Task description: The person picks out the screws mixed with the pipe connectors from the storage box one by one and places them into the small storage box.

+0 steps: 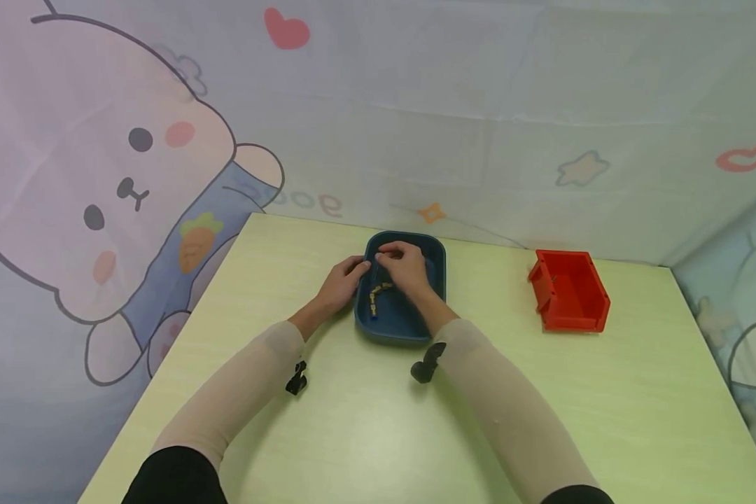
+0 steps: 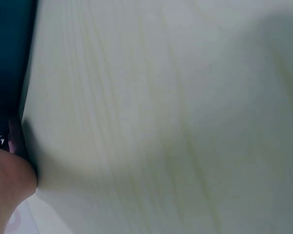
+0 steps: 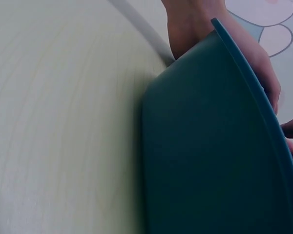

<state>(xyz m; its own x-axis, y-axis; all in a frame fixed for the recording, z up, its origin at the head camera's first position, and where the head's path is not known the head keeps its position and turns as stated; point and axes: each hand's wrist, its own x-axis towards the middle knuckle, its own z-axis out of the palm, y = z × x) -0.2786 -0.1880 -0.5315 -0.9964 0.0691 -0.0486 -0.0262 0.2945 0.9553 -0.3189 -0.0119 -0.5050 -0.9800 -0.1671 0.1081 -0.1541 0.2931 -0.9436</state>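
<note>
A dark blue tray (image 1: 402, 330) lies on the table. Inside it, towards the left, small brass-coloured pieces (image 1: 374, 302) form a bent row; their exact kind is too small to tell. My left hand (image 1: 339, 285) holds the tray's left rim, its thumb at the edge. In the right wrist view that left hand (image 3: 246, 46) shows behind the tray wall (image 3: 205, 141). My right hand (image 1: 406, 269) is over the tray's upper part with bent fingers, thumb and fingertips close together. Whether anything small lies between them is hidden. The left wrist view catches only part of the left hand (image 2: 12, 178) beside the tray.
A red open-fronted bin (image 1: 573, 294) stands at the right of the pale wood table (image 1: 327, 427). Behind the table hangs a printed cloth (image 1: 453, 126) with cartoon figures. Black wrist mounts (image 1: 425, 364) stick out from the sleeves.
</note>
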